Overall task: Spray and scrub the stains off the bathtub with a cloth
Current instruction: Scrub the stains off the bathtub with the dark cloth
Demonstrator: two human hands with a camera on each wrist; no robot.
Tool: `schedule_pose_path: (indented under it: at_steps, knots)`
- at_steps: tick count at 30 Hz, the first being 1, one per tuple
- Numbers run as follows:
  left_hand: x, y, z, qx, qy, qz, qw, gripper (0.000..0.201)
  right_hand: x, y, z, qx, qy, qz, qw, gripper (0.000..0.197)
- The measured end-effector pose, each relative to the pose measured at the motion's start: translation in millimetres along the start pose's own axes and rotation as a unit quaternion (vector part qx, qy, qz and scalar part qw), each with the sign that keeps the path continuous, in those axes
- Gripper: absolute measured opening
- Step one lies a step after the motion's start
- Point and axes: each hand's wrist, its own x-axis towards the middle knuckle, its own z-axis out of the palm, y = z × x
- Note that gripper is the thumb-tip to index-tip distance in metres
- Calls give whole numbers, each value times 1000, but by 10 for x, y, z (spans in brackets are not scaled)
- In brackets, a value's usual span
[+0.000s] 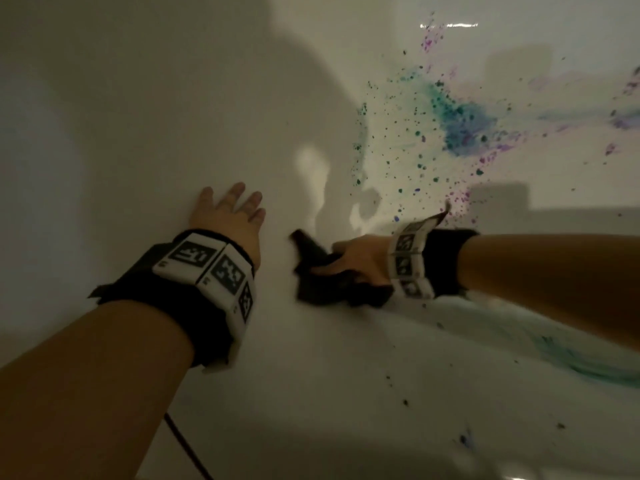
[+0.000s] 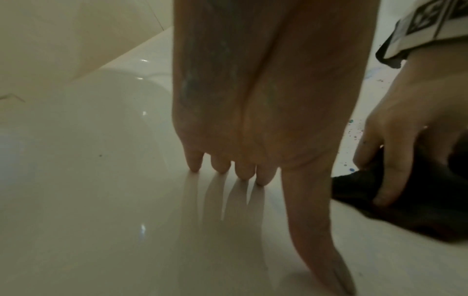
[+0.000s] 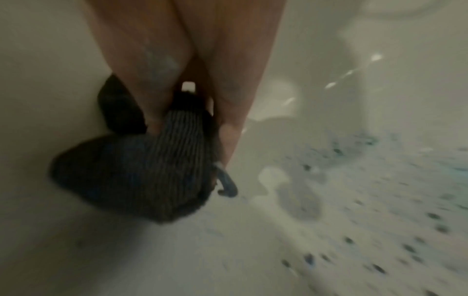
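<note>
The white bathtub (image 1: pixel 138 116) fills the head view. Teal, blue and purple stains (image 1: pixel 460 123) spatter its surface at the upper right, and a teal smear (image 1: pixel 571 348) runs under my right forearm. My right hand (image 1: pixel 360 259) grips a dark ribbed cloth (image 1: pixel 322 278) and holds it against the tub. The right wrist view shows that cloth (image 3: pixel 142 172) bunched under the fingers, with blurred dark specks (image 3: pixel 380 250) to the right. My left hand (image 1: pixel 228 216) lies flat on the tub with fingers spread; its fingertips (image 2: pixel 220 168) touch the glossy surface.
A thin dark cable (image 1: pixel 187 448) runs along the tub's near edge at the bottom. A beige tiled wall (image 2: pixel 63 30) rises beyond the tub rim in the left wrist view. The tub's left part (image 1: pixel 86 168) shows no stains.
</note>
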Motion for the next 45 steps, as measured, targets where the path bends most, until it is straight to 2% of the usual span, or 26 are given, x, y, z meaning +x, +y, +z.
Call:
schedule_pose_path:
  at_steps: [1, 2, 5, 7, 9, 11, 14, 17, 19, 22, 24, 25, 27, 28, 29, 30, 32, 34, 36, 39, 40, 43, 45]
  knots:
    - [-1, 13, 21, -3, -1, 5, 1000, 80, -110, 93, 11, -1, -4, 47, 999, 55]
    - [4, 32, 50, -8, -6, 13, 1000, 77, -239, 155, 1, 15, -36, 91, 995, 53]
    - [-88, 158, 141, -60, -37, 69, 995, 72, -815, 252, -196, 120, -10, 221, 968, 49]
    - [-246, 292, 212, -136, -50, 109, 983, 71, -1260, 196, -358, 134, 24, 260, 956, 52]
    - [-446, 425, 312, -196, -49, 139, 970, 69, -1678, 75, -446, 127, 24, 272, 954, 49]
    - [-640, 529, 407, -232, -41, 159, 959, 68, -2033, -64, -465, 71, -12, 301, 951, 48]
    - [-908, 668, 497, -304, -26, 182, 935, 65, -2484, -267, -445, 44, -71, 357, 930, 45]
    - [-1148, 764, 585, -383, -8, 183, 905, 72, -2914, -424, -406, 45, -85, 409, 907, 46]
    - [-1233, 834, 682, -395, 10, 182, 900, 81, -3166, -511, -335, 51, -85, 445, 890, 43]
    - [-1239, 962, 825, -387, 70, 160, 905, 86, -3343, -630, -84, 147, -86, 515, 840, 23]
    - [-1232, 984, 836, -418, 96, 145, 892, 88, -3268, -696, 33, 266, -100, 538, 794, 38]
    - [-1239, 986, 837, -434, 99, 144, 884, 89, -3174, -730, 35, 304, -95, 537, 781, 42]
    - [-1266, 983, 839, -460, 105, 141, 870, 90, -2975, -752, 13, 345, -113, 529, 767, 40]
    - [-1270, 985, 845, -467, 111, 139, 866, 91, -2856, -778, -21, 389, -115, 527, 747, 39]
    - [-1269, 987, 851, -470, 115, 139, 864, 92, -2723, -801, -52, 391, -130, 514, 753, 37]
    - [-1265, 993, 860, -472, 117, 139, 863, 93, -2553, -831, -75, 365, -131, 500, 774, 36]
    - [-1232, 995, 887, -478, 116, 129, 861, 98, -2091, -964, -155, 307, -131, 425, 841, 37]
    - [-1208, 993, 891, -478, 108, 123, 863, 103, -1610, -1158, -254, 291, -121, 352, 881, 40]
    - [-1195, 999, 891, -487, 111, 126, 857, 108, -1231, -1357, -402, 246, -101, 294, 918, 29]
    - [-1185, 1008, 905, -513, 140, 125, 838, 117, -1007, -1403, -635, 238, -72, 231, 941, 26]
    - [-1184, 1010, 917, -514, 145, 122, 837, 120, -1051, -1335, -707, 237, -61, 234, 941, 23]
    - [-1187, 1015, 938, -489, 148, 125, 850, 123, -1401, -1044, -814, 259, -30, 300, 918, 14]
    - [-1194, 1013, 939, -482, 146, 132, 854, 122, -1729, -1002, -824, 217, -36, 303, 927, 20]
